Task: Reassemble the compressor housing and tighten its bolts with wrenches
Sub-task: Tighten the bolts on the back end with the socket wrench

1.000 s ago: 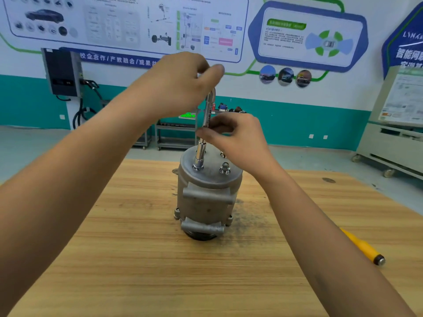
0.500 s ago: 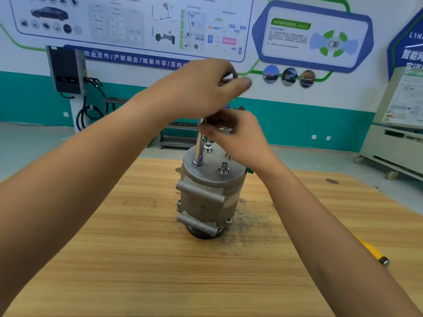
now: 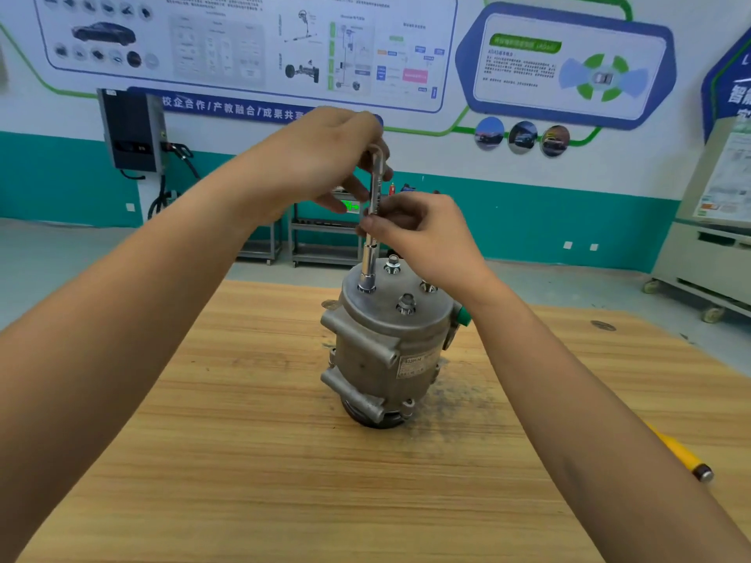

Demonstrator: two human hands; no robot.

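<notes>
A grey metal compressor housing (image 3: 386,347) stands upright on the wooden table (image 3: 244,461). Bolts stick up from its round top cover; one (image 3: 405,303) is at the front, another (image 3: 392,264) at the back. A chrome socket wrench (image 3: 373,237) stands vertically with its socket on a bolt at the cover's left edge. My left hand (image 3: 325,156) grips the bent top of the wrench. My right hand (image 3: 418,233) pinches the shaft about halfway down.
A yellow-handled tool (image 3: 682,457) lies at the table's right edge, partly behind my right forearm. Dark grime marks the wood right of the housing. Beyond the table are a metal shelf trolley (image 3: 325,237), a wall charger (image 3: 130,132) and a cabinet on wheels (image 3: 703,262).
My left hand has swung round the top of the wrench and now sits left of the shaft. The right hand kept its pinch on the shaft. The camera view shifted slightly.
</notes>
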